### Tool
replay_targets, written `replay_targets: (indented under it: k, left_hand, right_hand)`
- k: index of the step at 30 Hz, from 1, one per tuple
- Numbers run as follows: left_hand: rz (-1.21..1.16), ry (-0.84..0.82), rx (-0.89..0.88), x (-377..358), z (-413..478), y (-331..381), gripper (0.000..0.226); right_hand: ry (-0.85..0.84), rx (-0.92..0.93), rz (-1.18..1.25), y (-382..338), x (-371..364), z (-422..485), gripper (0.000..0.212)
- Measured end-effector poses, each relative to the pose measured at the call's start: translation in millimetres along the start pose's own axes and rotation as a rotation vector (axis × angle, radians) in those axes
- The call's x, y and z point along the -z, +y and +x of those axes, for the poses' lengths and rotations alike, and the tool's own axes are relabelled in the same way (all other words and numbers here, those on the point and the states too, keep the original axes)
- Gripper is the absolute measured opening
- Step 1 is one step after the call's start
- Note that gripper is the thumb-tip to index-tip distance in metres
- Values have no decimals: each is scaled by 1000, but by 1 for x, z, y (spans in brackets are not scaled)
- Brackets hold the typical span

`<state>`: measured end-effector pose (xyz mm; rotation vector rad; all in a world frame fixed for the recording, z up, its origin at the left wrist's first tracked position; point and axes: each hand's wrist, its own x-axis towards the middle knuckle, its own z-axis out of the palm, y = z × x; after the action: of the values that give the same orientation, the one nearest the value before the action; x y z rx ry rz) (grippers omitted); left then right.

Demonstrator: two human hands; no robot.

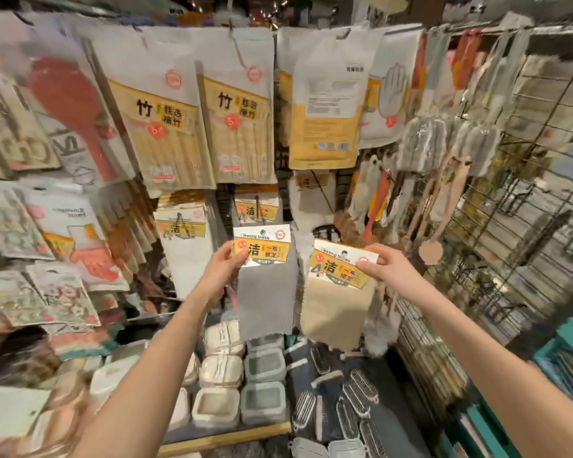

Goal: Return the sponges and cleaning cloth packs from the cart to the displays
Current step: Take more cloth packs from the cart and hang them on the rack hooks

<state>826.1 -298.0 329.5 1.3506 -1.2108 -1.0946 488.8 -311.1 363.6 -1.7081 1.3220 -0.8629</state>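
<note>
Two cloth packs are up in front of the display, one in each of our hands. Our left hand (224, 262) pinches the grey pack (267, 292) by the left edge of its yellow header card, thumb on the printed face and the other fingers behind, so the grey cloth hangs straight down below and to the right of the grip. Our right hand (382, 266) is closed on the beige pack (338, 305) at the upper right corner of its card, thumb across the front; this pack tilts, its card slanting down to the right, and the beige cloth drops below and to the left of the fingers. The packs sit side by side, close but apart, with the grey one a little higher. Just behind and above the grey pack, more packs (257, 206) with the same yellow card hang from a hook, and a white one (184, 246) hangs to their left. Below both cloths a shelf (225, 438) carries rows of sponges (222, 368) in cream and grey, and brushes (348, 411) lie to their right.
</note>
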Motion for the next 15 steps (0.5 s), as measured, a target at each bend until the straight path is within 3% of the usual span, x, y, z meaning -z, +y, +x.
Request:
replay_targets:
  k: [5, 11, 15]
  left_hand:
    - [25, 6, 49, 11, 48, -15, 24]
    - [-71, 58, 12, 6, 61, -28, 17]
    - [-183, 157, 3, 3, 67, -29, 20]
  right_hand:
    - [-32, -92, 60, 15, -19, 35, 28]
    - [-71, -32, -27, 25, -34, 53, 8]
    - [-116, -10, 37, 25, -34, 59, 8]
